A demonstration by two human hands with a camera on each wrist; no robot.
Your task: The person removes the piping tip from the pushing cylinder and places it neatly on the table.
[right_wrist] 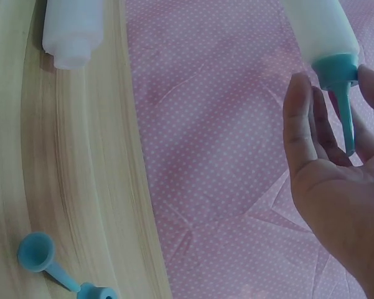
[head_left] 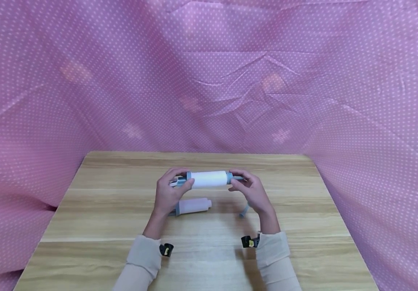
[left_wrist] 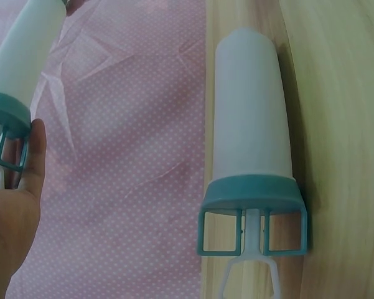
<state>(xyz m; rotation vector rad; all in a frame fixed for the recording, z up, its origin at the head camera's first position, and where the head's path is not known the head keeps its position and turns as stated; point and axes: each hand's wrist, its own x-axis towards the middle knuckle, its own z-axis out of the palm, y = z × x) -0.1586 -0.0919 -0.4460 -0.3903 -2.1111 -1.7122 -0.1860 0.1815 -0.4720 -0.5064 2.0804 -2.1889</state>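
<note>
A pink fabric drape with white dots (head_left: 209,60) fills the upper part of the head view and comes down both sides, so it is all I see of the room. Below it, my pale wood-grained counter (head_left: 96,242) spans the lower part of the frame, flat and smooth-looking. Just below the frame's centre I hold a white plastic tube with blue-green ends (head_left: 209,178) crosswise, nearly level and off the counter. The fingers of my left hand (head_left: 166,196) grip its handled end; those of my right hand (head_left: 257,195) pinch the collar of its tapered blue-green plastic nozzle (right_wrist: 341,99). I judge it light, hollow and fairly stiff, its smooth wall apt to slip, so the wider flange and the collar seem the surest holds; the nozzle's thin tip looks the easiest part to bend. Beneath it in the frame, a translucent whitish plastic tube with a bare neck (head_left: 194,205) lies on the counter, pointing right. Smallest, at the lower left of the right wrist view, are a blue funnel-shaped plastic piece (right_wrist: 36,252) and, just beside its stem, a blue plastic bit (right_wrist: 94,291) cut by the frame edge.
</note>
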